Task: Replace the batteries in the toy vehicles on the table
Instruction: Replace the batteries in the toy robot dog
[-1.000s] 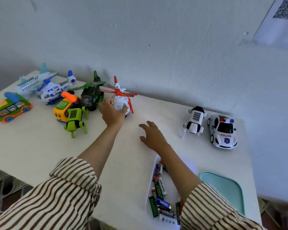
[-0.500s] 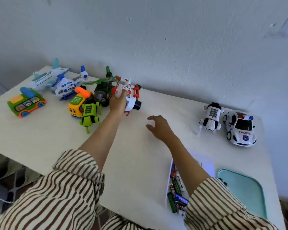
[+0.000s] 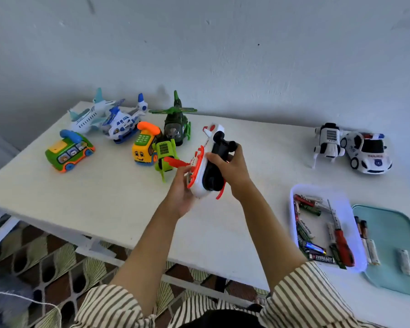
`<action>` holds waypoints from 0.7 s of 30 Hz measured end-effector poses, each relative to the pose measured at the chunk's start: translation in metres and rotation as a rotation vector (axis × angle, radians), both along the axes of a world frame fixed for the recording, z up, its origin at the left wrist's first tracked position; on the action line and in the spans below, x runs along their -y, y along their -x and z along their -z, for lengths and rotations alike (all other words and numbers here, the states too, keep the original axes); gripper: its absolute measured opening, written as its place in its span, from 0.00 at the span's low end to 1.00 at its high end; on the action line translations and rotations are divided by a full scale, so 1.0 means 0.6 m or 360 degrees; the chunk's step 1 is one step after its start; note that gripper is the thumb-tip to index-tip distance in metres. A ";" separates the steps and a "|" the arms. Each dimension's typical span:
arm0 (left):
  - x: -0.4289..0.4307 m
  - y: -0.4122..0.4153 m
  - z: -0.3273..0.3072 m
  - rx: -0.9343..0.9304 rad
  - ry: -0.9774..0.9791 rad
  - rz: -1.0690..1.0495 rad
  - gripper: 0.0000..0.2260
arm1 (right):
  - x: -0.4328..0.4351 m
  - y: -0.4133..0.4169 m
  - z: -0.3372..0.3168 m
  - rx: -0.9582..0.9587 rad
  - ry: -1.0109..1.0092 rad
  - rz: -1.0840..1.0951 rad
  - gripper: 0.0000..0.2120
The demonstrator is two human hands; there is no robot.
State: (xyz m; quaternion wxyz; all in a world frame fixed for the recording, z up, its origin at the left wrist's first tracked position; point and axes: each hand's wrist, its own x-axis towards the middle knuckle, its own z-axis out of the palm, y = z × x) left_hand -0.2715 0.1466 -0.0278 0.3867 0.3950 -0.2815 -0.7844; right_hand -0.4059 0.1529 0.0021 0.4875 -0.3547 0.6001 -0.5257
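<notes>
Head view: left hand and right hand grip helicopter over the table middle.

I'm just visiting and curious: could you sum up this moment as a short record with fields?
Held toy: white-and-red toy helicopter, underside up, above the table
Left hand: grips its rotor side
Right hand: grips its black underside
White tray: batteries and a red-handled screwdriver
Teal tray: a few loose cells
Waiting: police car, green helicopter, others

Teal tray cut by right edge, left fingers — mostly behind helicopter
</notes>
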 end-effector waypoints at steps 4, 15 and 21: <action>-0.004 -0.036 0.003 0.0958 0.0341 0.0118 0.11 | -0.034 0.003 0.002 -0.0514 0.0121 0.0008 0.33; -0.022 0.030 0.016 0.1224 0.1543 0.0585 0.55 | -0.084 0.027 0.038 -0.0652 0.0080 0.0065 0.31; -0.046 0.067 0.033 0.1268 0.1823 0.0194 0.53 | -0.089 0.042 0.044 -0.0817 0.0075 0.0019 0.25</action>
